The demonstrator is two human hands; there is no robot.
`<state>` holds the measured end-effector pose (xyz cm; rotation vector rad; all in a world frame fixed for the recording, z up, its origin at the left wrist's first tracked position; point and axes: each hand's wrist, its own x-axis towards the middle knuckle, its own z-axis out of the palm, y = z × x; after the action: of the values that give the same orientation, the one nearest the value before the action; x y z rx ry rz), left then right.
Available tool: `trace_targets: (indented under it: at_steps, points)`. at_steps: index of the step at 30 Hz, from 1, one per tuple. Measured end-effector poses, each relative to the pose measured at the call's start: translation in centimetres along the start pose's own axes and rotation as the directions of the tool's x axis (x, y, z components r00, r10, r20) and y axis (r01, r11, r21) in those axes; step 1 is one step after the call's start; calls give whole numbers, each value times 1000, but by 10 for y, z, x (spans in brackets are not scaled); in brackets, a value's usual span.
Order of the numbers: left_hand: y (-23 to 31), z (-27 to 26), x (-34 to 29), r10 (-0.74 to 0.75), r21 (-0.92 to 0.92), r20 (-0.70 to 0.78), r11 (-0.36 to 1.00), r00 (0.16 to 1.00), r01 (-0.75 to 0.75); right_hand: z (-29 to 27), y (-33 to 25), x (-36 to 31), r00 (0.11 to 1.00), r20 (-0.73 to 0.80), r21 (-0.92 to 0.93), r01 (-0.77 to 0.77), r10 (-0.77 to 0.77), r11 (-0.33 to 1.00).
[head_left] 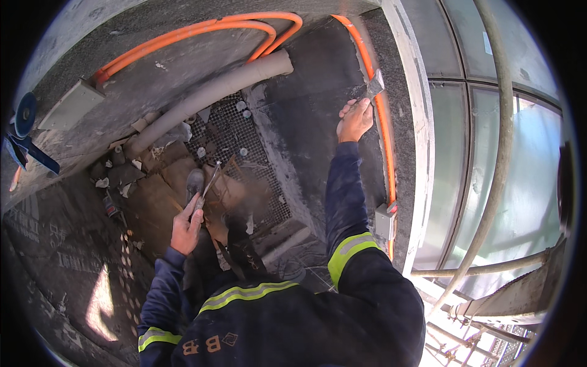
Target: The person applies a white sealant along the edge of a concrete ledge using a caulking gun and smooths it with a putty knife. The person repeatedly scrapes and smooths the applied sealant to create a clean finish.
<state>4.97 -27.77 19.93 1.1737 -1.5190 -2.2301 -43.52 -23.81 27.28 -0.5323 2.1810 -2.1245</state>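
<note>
My right hand [356, 120] is closed around a scraper with a flat, flared metal blade [375, 83]. The blade lies against or just over the orange conduit [383, 119] that runs in a groove along the dark wall; I cannot tell whether it touches. Lower and to the left, my left hand [187, 227] grips a slim metal tool [211, 181] with a small pale tip, pointing up and away from me. Its exact kind is unclear. At its lower end, the conduit passes a grey junction box [384, 221] set in the wall.
Two more orange conduits [205, 27] curve across the left wall from a grey box [73, 105]. A thick pipe [211, 99] slants over a floor grate [232, 131]. Cardboard and rubble [153, 196] lie around my feet. Glass panels [449, 159] and scaffold poles [502, 134] stand right; a blue tape roll [25, 114] is far left.
</note>
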Motion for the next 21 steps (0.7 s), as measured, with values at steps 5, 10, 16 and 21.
trace_targets:
  at_steps: [5, 10, 16, 21]
  points:
    - [8, 7, 9, 61, 64, 29, 996, 998, -62, 3, -12, -43, 989, 144, 67, -37, 27, 997]
    - [38, 30, 17, 59, -17, 83, 998, 995, -57, -5, -44, -111, 965, 137, 10, -229, 225, 973]
    - [69, 73, 18, 228, 153, 216, 952, 949, -263, -89, -104, -169, 934, 89, -162, -329, 345, 930]
    - [72, 131, 52, 703, 175, 355, 597, 616, -783, -184, -140, -194, 966, -30, -296, -255, 258, 921]
